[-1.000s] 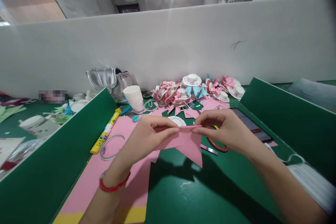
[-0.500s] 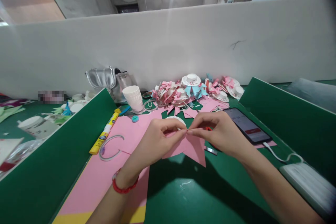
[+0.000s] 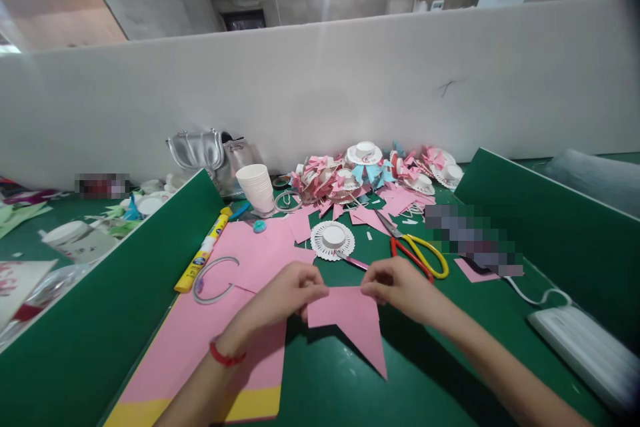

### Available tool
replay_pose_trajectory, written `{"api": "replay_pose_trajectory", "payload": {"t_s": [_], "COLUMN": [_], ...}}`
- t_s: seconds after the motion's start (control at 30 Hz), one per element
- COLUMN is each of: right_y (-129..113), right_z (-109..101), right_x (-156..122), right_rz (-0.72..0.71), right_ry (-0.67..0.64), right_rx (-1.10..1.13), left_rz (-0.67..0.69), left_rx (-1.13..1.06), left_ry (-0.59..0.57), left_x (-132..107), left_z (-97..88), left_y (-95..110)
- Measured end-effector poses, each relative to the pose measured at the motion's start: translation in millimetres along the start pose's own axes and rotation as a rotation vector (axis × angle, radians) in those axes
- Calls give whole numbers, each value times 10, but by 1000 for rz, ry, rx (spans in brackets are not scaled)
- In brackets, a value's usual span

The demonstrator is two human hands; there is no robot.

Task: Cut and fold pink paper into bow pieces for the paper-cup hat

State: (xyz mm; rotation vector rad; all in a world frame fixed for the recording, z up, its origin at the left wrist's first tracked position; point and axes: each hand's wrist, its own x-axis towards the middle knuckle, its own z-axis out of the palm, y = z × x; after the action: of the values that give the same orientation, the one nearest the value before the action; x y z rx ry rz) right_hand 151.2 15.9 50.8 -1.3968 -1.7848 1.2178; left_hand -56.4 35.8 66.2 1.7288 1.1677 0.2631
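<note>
A cut piece of pink paper with a long pointed corner is held over the green table. My left hand pinches its upper left corner between thumb and fingers. At the upper right corner, my right hand pinches the same sheet. Just beyond the paper lies a small white paper hat with a slit, fringed brim. A purple craft knife touches the brim's near side. Scissors with red and yellow handles rest beyond my right hand.
Pink sheets and a yellow glue stick lie at left, near a grey ring. Stacked paper cups and several decorated hats stand at the back. Green dividers flank the table; a white power bank lies right.
Both hands have moved down toward me and apart along the pink paper's top edge. The paper is now spread flatter. The white hat, craft knife and scissors have come into fuller view.
</note>
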Motion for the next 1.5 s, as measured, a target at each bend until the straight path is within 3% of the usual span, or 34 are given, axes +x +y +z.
{"api": "replay_pose_trajectory", "payload": {"t_s": [0.07,0.2,0.27,0.37,0.5,0.77,0.9,1.03,1.2,1.33,1.5], "right_y": [176,356,350,299,316,379,347,284,221,247,277], "right_z": [126,268,316,421,593,562,510,471,389,346,348], "right_x": [12,16,-18,-98,-188,-290,-319,-285,-153,-72,-53], "right_rz": [-2,-16,-59,-257,-442,-390,-365,-296,-213,-197,-121], "right_ry": [86,151,201,300,265,295,273,243,159,63,8], "right_rx": [-140,-337,-428,-725,-985,-1166,-1187,-1132,-848,-615,-479], "left_rz": [8,86,242,427,433,353,299,283,168,64,-6], "left_rx": [200,718,832,819,814,917,959,921,661,451,273], "left_ry": [27,365,335,203,240,339,392,360,311,276,261], "left_x": [-23,-108,-145,-165,-176,-352,-412,-347,-108,-19,-22], "left_z": [94,310,454,680,850,821,746,619,440,400,436], "left_y": [-122,-198,-184,-151,-136,-308,-418,-343,-198,-273,-390]}}
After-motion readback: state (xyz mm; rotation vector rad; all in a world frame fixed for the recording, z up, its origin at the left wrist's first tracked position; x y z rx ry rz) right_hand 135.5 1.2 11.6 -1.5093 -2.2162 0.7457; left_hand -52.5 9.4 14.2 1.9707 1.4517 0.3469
